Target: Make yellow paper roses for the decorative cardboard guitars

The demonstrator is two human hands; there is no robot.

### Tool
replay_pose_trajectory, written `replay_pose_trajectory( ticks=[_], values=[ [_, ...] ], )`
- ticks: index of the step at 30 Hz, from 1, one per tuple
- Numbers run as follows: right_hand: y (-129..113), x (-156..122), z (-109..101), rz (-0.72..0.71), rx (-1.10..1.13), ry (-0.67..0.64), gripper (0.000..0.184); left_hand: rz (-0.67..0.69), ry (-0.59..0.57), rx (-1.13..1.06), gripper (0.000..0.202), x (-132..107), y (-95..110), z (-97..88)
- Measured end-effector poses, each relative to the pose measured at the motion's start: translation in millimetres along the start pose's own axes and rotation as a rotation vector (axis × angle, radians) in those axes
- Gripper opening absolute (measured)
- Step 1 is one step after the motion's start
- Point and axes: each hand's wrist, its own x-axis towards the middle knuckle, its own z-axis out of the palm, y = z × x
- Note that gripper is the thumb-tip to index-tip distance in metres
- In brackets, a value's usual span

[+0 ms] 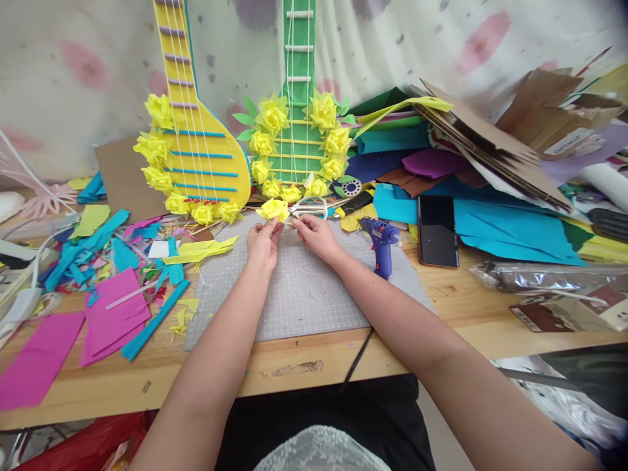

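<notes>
A yellow paper flower (273, 209) is pinched at its base by my left hand (265, 242), just above the grey cutting mat (314, 294). Close beside it, my right hand (314, 235) has thumb and fingers pressed together, seemingly on the flower's thin stem; the exact grip is too small to make out. White-handled scissors (314, 208) lie right behind the hands. To the right of my right hand, a blue glue gun (381, 243) rests on the mat. Behind stand a yellow paper instrument (206, 150) and a green one (299, 144), both edged with yellow flowers.
Blue and pink paper scraps (115, 307) cover the table's left side. On the right are a phone (437, 230), blue crepe paper (510, 229), stacked cardboard (495, 144) and a clear plastic roll (540, 275). A black cord (360, 360) hangs over the front edge.
</notes>
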Motion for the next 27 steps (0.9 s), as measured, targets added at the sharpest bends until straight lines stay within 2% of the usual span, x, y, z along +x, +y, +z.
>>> replay_pose_trajectory(
  ticks=[8,14,18,23,27],
  values=[
    [-5.9,-1.7,3.3,0.024,0.173,-0.018,0.024,0.029,-0.016,-0.058,0.027,2.1,-0.8,-0.7],
    [-3.6,1.3,2.0,0.090,0.191,0.028,0.024,-0.010,-0.081,-0.084,0.021,1.1,-0.6,0.1],
    [-4.8,2.1,1.0,0.120,0.215,0.013,0.026,-0.008,-0.059,-0.078,0.024,1.8,-1.1,-0.4],
    [-3.1,2.3,0.6,0.104,0.180,0.031,0.027,0.011,-0.049,-0.044,0.026,-0.5,-0.6,1.1],
    [-0.9,2.7,0.3,0.034,0.105,0.060,0.026,0.039,-0.042,-0.036,0.030,-1.5,-0.9,1.8]
  ],
)
